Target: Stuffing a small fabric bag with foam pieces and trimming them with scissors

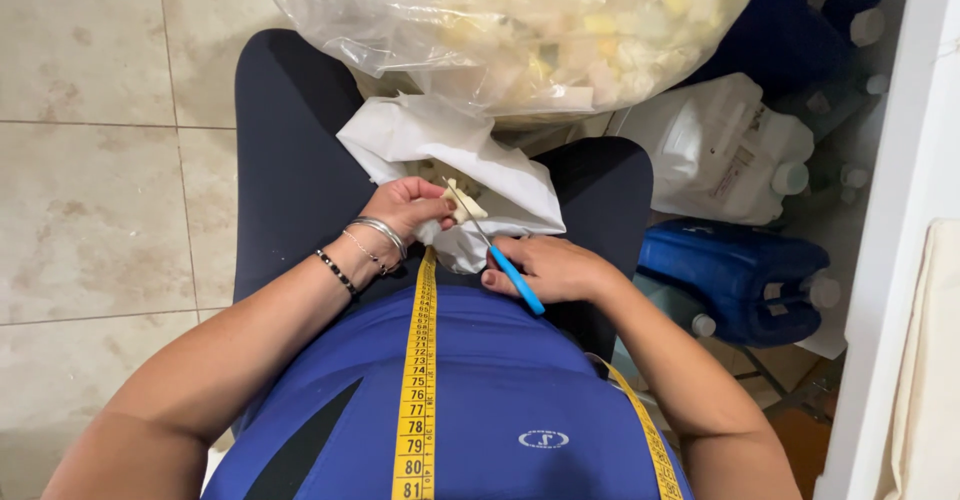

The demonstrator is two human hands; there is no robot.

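On lap, left hand [408,207] fingers pinching white cloth [455,155], right hand [548,268] w/ blue-handled tool [514,278]

Lap [300,140], dark trousers, carries the work. White cloth [470,150] lies across it, bunched, directly under and beyond the grip. Big clear bag [520,20] of pale yellow scraps rests at the knees, beyond the cloth.

Tiled floor [90,160], beige, left of the grip. Right of the grip, on the floor: white jug [720,150], blue jug [740,270] nearer, a dark blue one [800,30] farthest. All three crowded close together by a white wall edge.
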